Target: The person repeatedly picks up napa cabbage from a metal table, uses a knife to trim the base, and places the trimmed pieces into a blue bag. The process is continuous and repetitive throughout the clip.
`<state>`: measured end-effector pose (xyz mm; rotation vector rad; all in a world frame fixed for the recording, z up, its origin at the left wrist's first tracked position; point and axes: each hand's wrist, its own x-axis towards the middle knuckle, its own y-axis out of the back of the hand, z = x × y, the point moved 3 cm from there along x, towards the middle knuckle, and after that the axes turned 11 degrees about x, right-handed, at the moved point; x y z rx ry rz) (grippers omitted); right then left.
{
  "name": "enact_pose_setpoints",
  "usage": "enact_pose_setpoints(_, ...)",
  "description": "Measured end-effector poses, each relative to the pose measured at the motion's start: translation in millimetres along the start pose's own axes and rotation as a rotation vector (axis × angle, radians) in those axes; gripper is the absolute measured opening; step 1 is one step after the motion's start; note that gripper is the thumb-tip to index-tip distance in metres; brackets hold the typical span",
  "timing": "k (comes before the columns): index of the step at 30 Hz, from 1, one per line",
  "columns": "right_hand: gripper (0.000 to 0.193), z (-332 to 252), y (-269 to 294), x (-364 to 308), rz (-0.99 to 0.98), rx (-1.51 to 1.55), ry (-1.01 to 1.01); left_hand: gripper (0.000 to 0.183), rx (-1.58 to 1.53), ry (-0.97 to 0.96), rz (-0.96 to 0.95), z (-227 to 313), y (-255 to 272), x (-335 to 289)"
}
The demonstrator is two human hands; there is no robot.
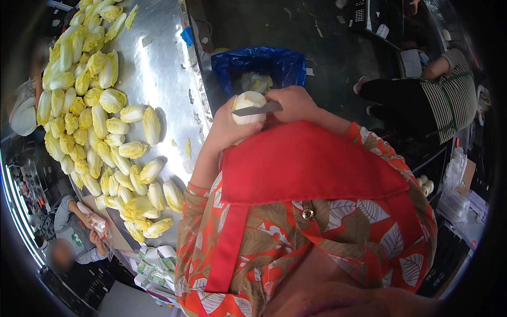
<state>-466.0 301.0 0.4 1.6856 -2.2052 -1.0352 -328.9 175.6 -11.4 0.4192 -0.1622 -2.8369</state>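
Observation:
My left hand point(231, 126) is closed around a pale napa cabbage point(248, 100), its white base end turned up. In my right hand point(296, 104) is a knife, gripped by its handle. The grey knife blade point(251, 110) lies across the cabbage's base and looks to be touching it. Just beyond my hands, a bin lined with a blue plastic bag point(224, 66) holds some pale leaf trimmings point(256, 83). The lower part of the cabbage is hidden by my hand and the red apron point(311, 161).
To my left, many yellow napa cabbages point(100, 119) are piled on a metal table point(153, 63). A person point(79, 232) at lower left holds a wrapped package. Another person point(449, 100) bends over at right. Green-white packaging point(156, 267) lies near the table's close end.

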Motion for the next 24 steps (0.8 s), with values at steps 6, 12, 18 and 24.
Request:
enact_pose_setpoints(6, 0.02, 6.7, -2.3, -2.6, 0.021, 0.009, -0.06, 0.059, -0.006, 0.01, -0.018, 5.3, -2.7, 0.5)
enact_pose_setpoints(12, 0.018, 11.2, -6.1, -3.4, 0.05, 0.012, -0.056, 0.057, 0.156, 0.033, 0.055, 9.7, -4.9, -2.6)
enact_pose_setpoints(18, 0.02, 15.9, -8.4, -4.3, 0.079, 0.045, 0.005, 0.055, 0.123, 0.003, -0.057, 5.0, -2.0, 0.7)
enact_pose_setpoints(24, 0.035, 17.8, -9.5, -5.5, 0.071, 0.086, 0.071, 0.059, -0.01, 0.016, -0.288, 8.3, -2.7, 11.0)
